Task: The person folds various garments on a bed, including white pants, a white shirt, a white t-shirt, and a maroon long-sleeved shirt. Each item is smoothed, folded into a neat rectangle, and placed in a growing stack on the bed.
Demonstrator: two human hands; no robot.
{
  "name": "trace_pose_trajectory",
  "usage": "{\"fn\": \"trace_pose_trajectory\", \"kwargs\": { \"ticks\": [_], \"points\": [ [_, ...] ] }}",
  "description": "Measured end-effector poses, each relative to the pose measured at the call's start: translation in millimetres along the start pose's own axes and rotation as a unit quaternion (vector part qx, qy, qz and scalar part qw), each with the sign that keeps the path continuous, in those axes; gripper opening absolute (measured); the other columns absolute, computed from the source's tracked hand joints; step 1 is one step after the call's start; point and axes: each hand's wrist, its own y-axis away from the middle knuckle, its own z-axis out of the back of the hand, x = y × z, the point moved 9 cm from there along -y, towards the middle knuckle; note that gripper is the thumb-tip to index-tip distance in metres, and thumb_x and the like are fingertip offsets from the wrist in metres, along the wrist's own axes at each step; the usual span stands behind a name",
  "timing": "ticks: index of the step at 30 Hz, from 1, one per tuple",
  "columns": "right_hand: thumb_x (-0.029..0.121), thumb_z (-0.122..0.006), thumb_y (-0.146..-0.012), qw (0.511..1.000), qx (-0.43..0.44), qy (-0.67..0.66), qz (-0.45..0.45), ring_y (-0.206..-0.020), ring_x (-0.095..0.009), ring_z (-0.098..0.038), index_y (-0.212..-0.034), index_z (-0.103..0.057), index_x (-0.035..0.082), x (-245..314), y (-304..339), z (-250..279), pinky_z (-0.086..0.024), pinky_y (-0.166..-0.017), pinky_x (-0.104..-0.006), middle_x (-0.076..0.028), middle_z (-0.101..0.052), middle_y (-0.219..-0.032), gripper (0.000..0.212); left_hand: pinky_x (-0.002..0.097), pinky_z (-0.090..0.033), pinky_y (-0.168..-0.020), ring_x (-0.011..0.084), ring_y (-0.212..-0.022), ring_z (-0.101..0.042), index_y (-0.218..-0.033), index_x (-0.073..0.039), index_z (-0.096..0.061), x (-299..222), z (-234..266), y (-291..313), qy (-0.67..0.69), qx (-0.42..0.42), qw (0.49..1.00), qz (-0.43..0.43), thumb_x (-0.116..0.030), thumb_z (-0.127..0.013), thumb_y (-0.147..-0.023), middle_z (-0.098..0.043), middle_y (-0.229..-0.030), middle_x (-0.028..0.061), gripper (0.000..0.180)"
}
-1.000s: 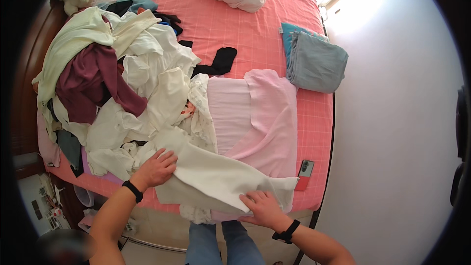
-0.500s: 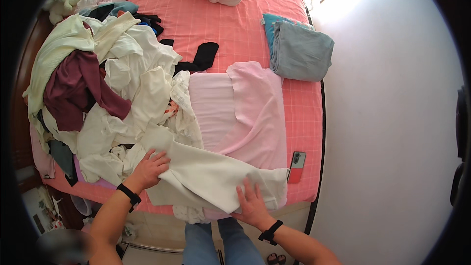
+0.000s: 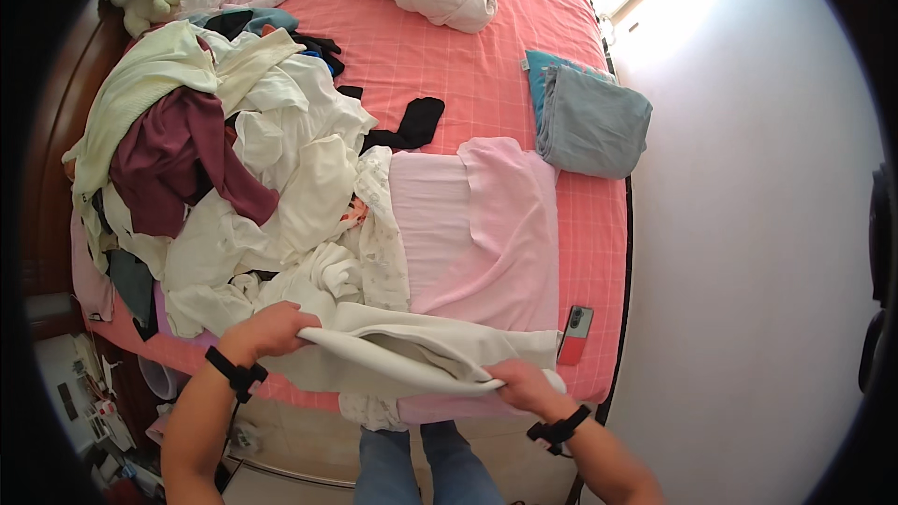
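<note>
Right at the near edge of the bed (image 3: 594, 224), left hand (image 3: 273, 329) and right hand (image 3: 531, 387) each pinch the raised edge of a cream garment (image 3: 374, 360), lying partly over a pink cloth (image 3: 514, 215) and seemingly only half doubled over. Beyond, to the left, a clothes heap (image 3: 299, 103) lies jumbled; farther off, a grey bundle (image 3: 599, 122) sits folded.

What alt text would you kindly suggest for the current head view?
A person's left hand and right hand hold a smooth off-white cloth, a fold spanning between them, over a coral-pink checked bedsheet. A heap of crumpled, mostly white clothes lies to the left, and a pale pink cloth lies spread beyond.
</note>
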Motion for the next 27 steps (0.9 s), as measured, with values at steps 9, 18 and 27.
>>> {"fn": "trace_pose_trajectory", "kwargs": {
  "ticks": [9, 18, 27],
  "points": [
    [0.019, -0.076, -0.086, 0.921, -0.31, 0.234, -0.031, -0.124, -0.04, -0.063, -0.133, -0.065, 0.003, 32.4, -93.8, 190.3, -0.052, -0.103, -0.048, -0.023, -0.065, -0.137, 0.051, 0.0467, -0.046, -0.105, 0.0352, -0.118, -0.062, -0.126, -0.005, -0.064, 52.5, 62.8, -33.5, -0.101, -0.34, 0.929, 0.103, -0.02, -0.084, -0.08, -0.068, -0.123, 0.0125, 0.052],
    [0.008, -0.077, -0.086, 0.892, -0.417, -0.001, -0.176, -0.094, -0.025, -0.06, -0.11, -0.062, -0.001, -6.8, 46.1, 76.1, -0.051, -0.082, -0.0375, -0.013, -0.062, -0.107, 0.03, 0.0457, -0.043, -0.11, 0.0364, -0.132, -0.054, -0.141, -0.004, -0.054, 144.6, -129.4, 99.9, 0.107, -0.502, 0.815, 0.268, -0.027, -0.081, -0.088, -0.058, -0.143, 0.0178, 0.064],
    [0.033, -0.07, -0.104, 0.591, -0.235, -0.69, -0.346, -0.094, -0.028, -0.067, -0.122, -0.057, 0.011, -38.7, 42.5, -116.6, -0.056, -0.082, -0.0421, -0.008, -0.065, -0.108, 0.032, 0.0411, -0.057, -0.089, 0.0249, -0.117, -0.065, -0.15, -0.004, -0.047, 153.3, -221.2, 69.8, 0.626, -0.404, 0.6, 0.291, -0.022, -0.074, -0.098, -0.064, -0.136, 0.0123, 0.061]
  ]
}}
